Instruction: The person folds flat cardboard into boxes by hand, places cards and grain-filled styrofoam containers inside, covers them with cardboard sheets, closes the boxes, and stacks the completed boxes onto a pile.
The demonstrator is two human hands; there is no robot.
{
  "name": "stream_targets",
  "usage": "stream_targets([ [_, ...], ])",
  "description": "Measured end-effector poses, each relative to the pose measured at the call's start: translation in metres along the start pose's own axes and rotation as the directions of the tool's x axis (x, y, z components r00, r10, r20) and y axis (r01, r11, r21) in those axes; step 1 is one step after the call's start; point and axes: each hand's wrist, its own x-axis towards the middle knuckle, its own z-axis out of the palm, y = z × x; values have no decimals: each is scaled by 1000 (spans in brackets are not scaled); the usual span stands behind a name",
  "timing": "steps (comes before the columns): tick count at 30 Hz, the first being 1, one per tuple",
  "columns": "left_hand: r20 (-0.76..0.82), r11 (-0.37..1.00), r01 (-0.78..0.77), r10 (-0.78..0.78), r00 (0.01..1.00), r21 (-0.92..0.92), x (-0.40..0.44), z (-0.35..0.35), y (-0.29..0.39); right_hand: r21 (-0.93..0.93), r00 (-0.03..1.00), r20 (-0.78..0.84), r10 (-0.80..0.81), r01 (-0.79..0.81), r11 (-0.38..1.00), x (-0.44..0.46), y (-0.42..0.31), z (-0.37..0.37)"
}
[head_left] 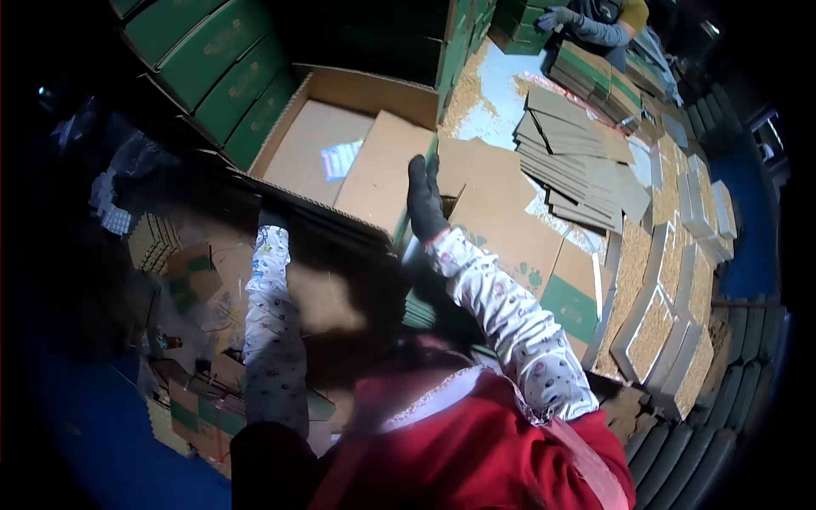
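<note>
An open cardboard box [365, 83], brown inside and green outside, stands in front of me. Inside it lie a loose cardboard sheet [387, 166] and a small printed paper [342, 160] in white and blue. My right hand [425, 197], in a dark glove, is at the box's right wall with its fingers stretched out and nothing in them. Deep shadow covers my left hand [274, 212] at the near wall, so its fingers are hidden and I cannot tell whether it grips that edge.
Green boxes [217, 81] are stacked behind and left. Flattened cartons [501, 204] lie to the right, beside a pile of grey-brown cardboard sheets [565, 157]. Speckled tan blocks [654, 327] stand in rows farther right. Another person's gloved hand [557, 17] shows at the back.
</note>
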Motion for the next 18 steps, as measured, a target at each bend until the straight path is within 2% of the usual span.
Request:
stream_targets([
  [1, -40, 1000, -15, 15, 999, 8, -5, 6, 1, 12, 997, -20, -73, 74, 997, 5, 5, 2],
  [2, -120, 999, -37, 39, 992, 21, -16, 12, 15, 2, 995, 64, -77, 77, 997, 9, 19, -6],
  [3, -271, 995, -88, 99, 957, 52, -36, 20, 29, 78, 982, 184, -36, 22, 997, 9, 40, -22],
  [4, -471, 983, -158, 181, 863, 89, -62, 33, 51, -64, 974, 221, -57, 73, 995, -9, 35, -49],
  [5, -582, 965, -242, 257, 772, 105, -94, 47, 80, -207, 963, 258, -74, 130, 970, -30, 30, -82],
  [6, -597, 952, -301, 274, 754, 57, -128, 66, 104, -318, 932, 181, -314, 357, 878, -40, 51, -121],
  [7, -422, 964, -247, 185, 887, -95, -160, 86, 100, -452, 834, 136, -535, 533, 715, -49, 76, -167],
  [8, -196, 928, -371, 371, 907, 42, -184, 109, 124, -820, 756, 148, -637, 454, 349, -61, 88, -216],
  [9, 79, 917, -387, 395, 915, -99, -206, 134, 148, -937, 783, 0, -622, 218, 274, -66, 129, -271],
  [10, 124, 824, -567, 564, 816, -11, -211, 155, 192, -983, 784, -169, -597, -92, 158, -76, 171, -325],
  [11, 295, 860, -510, 482, 825, 22, -208, 177, 186, -922, 733, -327, -596, -386, 30, -89, 200, -371],
  [12, 335, 861, -451, 364, 869, 234, -204, 210, 158, -853, 754, -515, -409, -403, 331, -100, 208, -409],
  [13, 485, 939, -84, -95, 869, 334, -191, 230, 161, -687, 764, -620, -176, -420, 593, -104, 208, -433],
  [14, 496, 939, -2, -180, 849, 345, -183, 241, 165, -573, 753, -657, -39, -465, 675, -112, 177, -423],
  [15, 502, 930, 79, -264, 824, 359, -178, 246, 168, -573, 754, -655, -42, -459, 679, -115, 179, -428],
  [17, 450, 944, 62, -212, 868, 324, -174, 240, 177, -459, 867, -494, -66, -195, 867, -111, 185, -432],
  [18, 402, 920, 44, -213, 891, 390, -175, 235, 184, -393, 854, -511, -93, -137, 909, -118, 189, -433],
])
